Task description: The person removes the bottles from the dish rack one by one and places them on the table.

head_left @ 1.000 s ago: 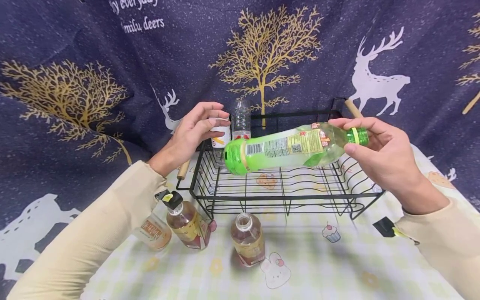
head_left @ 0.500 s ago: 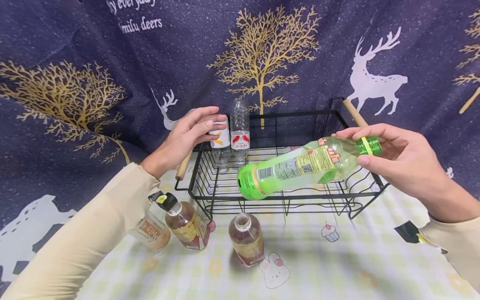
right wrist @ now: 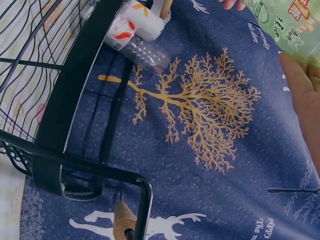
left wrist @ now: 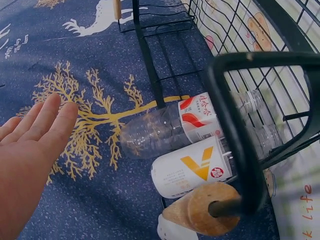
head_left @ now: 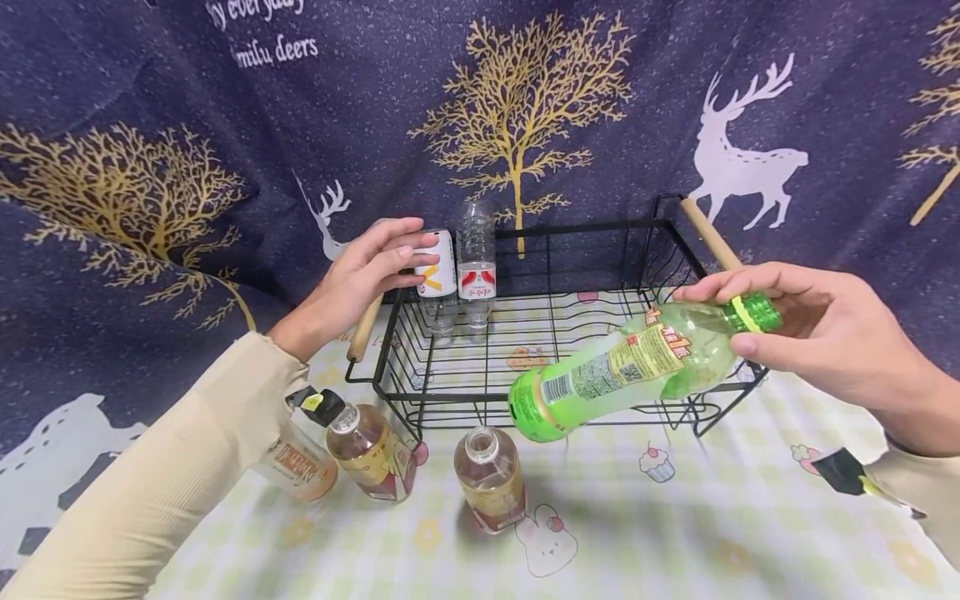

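My right hand [head_left: 832, 333] grips a green plastic bottle [head_left: 622, 367] near its green-capped or green-ringed neck. The bottle lies tilted, base down to the left, over the front rim of a black wire dish rack [head_left: 442, 397]. Fingers extended, my left hand [head_left: 352, 279] hovers by a white-labelled bottle [head_left: 437, 271]; the left wrist view shows the hand [left wrist: 37, 135] apart from it. That bottle and a clear bottle [head_left: 477, 237] with a red-and-white label stand upside down, necks in the rack's left end. In the right wrist view, only part of the green bottle [right wrist: 295, 25] shows.
Two open bottles with brownish contents or tint, one left [head_left: 372, 458] and one central [head_left: 491, 492], stand before the rack. An orange-labelled bottle [head_left: 303, 471] is partly behind my left sleeve. Wooden handles [head_left: 366, 327] stick out at the rack's ends. A dark blue cloth [head_left: 600, 83] hangs behind.
The green bottle has moved right and toward me with my right hand, its base tipping lower. My left hand has drawn slightly left, uncovering more of the white-labelled bottle.
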`<move>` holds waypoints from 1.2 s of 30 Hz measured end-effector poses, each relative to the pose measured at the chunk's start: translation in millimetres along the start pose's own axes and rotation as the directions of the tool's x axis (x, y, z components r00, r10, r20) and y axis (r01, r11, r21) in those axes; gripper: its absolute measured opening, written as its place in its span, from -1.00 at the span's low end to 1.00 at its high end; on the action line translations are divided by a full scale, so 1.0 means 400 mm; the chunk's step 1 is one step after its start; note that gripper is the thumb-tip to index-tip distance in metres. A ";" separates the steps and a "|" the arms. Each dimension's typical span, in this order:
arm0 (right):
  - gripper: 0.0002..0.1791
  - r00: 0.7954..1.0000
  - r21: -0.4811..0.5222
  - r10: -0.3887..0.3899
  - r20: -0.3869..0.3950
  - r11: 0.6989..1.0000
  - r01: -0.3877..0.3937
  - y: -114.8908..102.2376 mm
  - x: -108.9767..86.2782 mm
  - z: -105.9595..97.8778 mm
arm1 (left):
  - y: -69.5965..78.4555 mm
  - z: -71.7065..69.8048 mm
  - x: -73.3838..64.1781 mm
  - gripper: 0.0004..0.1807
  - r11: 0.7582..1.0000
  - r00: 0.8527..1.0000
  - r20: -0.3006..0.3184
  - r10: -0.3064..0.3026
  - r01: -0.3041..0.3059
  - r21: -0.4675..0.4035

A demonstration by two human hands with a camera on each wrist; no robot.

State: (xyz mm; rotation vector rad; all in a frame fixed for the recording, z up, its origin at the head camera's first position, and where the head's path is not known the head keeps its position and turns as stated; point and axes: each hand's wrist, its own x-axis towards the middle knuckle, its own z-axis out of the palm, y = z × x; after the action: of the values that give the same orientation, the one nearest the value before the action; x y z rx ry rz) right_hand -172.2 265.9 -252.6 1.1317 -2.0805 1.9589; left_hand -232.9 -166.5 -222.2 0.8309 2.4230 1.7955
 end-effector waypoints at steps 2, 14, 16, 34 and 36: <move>-0.61 0.999 0.057 -0.048 0.020 0.997 0.046 0.008 -0.002 -0.006 | -0.002 -0.002 -0.001 -0.52 1.000 1.000 -0.002 -0.003 0.003 0.003; -0.59 0.976 0.147 -0.152 0.154 0.981 0.129 0.039 -0.004 -0.002 | -0.014 -0.016 -0.009 -0.44 0.997 0.997 0.026 -0.067 0.066 0.041; -0.55 0.978 0.113 -0.138 0.156 0.986 0.121 0.044 -0.007 0.001 | -0.016 -0.019 -0.009 -0.43 0.996 0.996 0.029 -0.084 0.083 0.045; -0.45 0.975 0.100 -0.049 0.219 0.995 0.027 0.089 -0.038 0.035 | -0.060 -0.070 -0.024 -0.28 0.917 0.966 0.010 -0.257 0.241 0.317; -0.45 0.973 0.099 -0.051 0.224 0.995 0.029 0.093 -0.041 0.037 | -0.064 -0.073 -0.025 -0.27 0.904 0.960 0.010 -0.280 0.261 0.340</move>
State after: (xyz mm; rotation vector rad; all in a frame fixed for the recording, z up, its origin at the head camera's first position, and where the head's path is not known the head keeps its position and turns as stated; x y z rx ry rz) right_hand -174.2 257.2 -294.9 1.4678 -2.0663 2.0144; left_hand -244.0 -201.7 -238.1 0.5122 2.6867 1.2663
